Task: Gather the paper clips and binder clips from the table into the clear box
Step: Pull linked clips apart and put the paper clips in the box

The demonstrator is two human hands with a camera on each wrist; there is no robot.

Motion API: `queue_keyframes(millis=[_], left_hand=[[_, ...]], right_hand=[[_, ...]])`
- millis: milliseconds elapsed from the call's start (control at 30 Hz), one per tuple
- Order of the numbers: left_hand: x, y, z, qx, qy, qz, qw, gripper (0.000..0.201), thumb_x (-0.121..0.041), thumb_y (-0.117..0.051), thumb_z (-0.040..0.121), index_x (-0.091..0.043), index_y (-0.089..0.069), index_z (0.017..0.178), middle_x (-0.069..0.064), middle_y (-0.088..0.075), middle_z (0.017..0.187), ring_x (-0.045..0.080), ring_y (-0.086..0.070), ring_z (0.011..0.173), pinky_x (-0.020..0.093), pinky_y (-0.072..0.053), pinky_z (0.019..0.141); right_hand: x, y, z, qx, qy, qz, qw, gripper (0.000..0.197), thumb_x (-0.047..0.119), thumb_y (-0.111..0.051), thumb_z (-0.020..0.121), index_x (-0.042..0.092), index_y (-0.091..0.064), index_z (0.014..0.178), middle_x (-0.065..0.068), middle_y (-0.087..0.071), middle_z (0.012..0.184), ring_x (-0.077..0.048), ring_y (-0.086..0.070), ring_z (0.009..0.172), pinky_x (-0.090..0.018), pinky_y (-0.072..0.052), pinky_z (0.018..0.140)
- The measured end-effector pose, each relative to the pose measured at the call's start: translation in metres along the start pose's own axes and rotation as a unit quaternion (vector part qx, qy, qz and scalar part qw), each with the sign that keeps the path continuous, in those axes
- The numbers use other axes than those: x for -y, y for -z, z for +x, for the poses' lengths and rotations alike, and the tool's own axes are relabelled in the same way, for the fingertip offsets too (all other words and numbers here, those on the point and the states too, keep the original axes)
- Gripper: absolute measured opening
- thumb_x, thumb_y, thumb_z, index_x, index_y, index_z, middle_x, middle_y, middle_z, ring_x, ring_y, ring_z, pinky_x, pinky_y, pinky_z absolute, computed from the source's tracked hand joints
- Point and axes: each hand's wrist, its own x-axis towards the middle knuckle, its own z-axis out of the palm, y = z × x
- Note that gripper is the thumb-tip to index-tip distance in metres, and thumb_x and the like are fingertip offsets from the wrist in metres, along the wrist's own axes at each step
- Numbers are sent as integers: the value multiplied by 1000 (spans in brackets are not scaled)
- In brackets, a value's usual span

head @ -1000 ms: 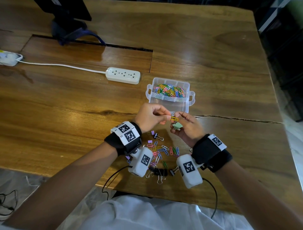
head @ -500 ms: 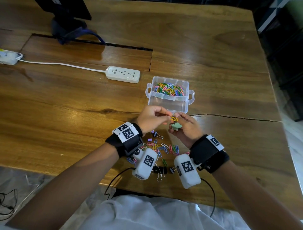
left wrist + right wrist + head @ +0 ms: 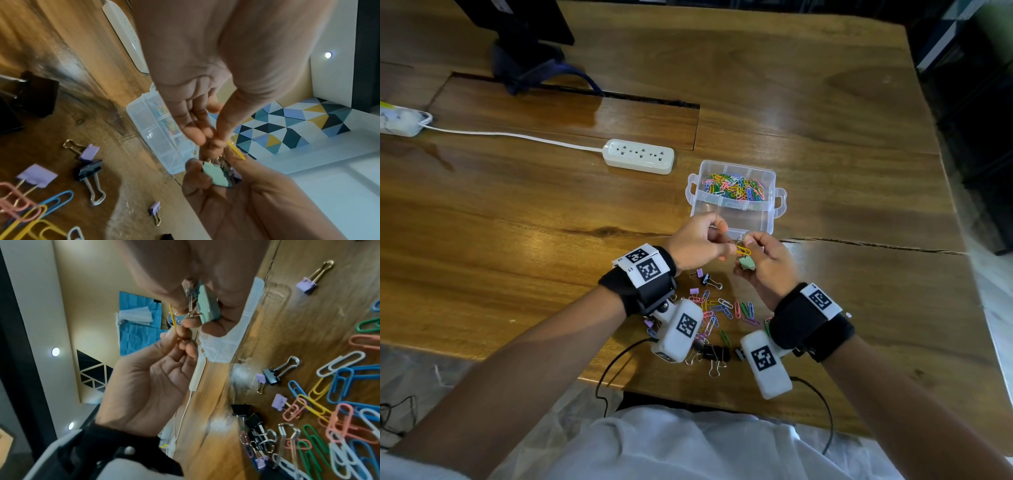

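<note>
Head view: we see our left hand pinching a yellow wire paper clip, right hand clasping a small mint-green binder clip, just before the clear plastic box. Left wrist: clip hooked on binder handles. Right wrist: loose coloured paper clips on table.

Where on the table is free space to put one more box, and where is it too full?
Bare wood lies left of the clear box, in front of the power strip, and right of the box toward the table edge. The near edge between the wrists is crowded with loose clips.
</note>
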Motion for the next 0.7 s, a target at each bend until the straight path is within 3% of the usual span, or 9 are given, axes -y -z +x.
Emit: queue_keyframes(millis=[100,200,333,600,700], left_hand=[[2,1,-1,13,5,23,1000,30,3,-64,81,-18,-44,77,7,-62,75,22,-57,65,40,-49,79],[0,4,-1,47,-22,76,996,33,2,-63,82,-20,-39,75,2,-63,77,20,-58,71,41,-51,80],[-5,9,-1,65,-72,149,984,38,2,-63,81,-25,-37,74,-1,-62,80,20,-63,81,44,-53,86],[-10,15,0,97,-113,181,972,41,6,-60,82,-23,-32,71,-5,-60,76,12,-60,74,37,-51,81],[-12,16,0,106,-131,212,963,41,7,-58,82,-22,-31,71,-3,-57,74,25,-62,79,38,-51,78]], right_hand=[[0,1,-2,5,8,-48,999,23,9,-43,96,18,-52,77,-1,-51,74,-15,-48,65,-37,-45,64],[0,-1,-7,13,-39,19,999,20,8,-43,96,12,-52,79,-4,-47,72,-14,-45,61,-30,-43,58],[4,-2,-11,20,-84,103,991,19,8,-43,96,8,-53,79,-6,-48,68,-16,-44,59,-29,-41,58],[5,3,-9,45,-97,110,988,19,9,-42,96,7,-53,80,-8,-50,69,-17,-48,54,-25,-41,50],[4,6,-10,63,-98,96,989,18,9,-43,95,7,-53,80,-6,-47,64,-16,-47,51,-24,-41,47]])
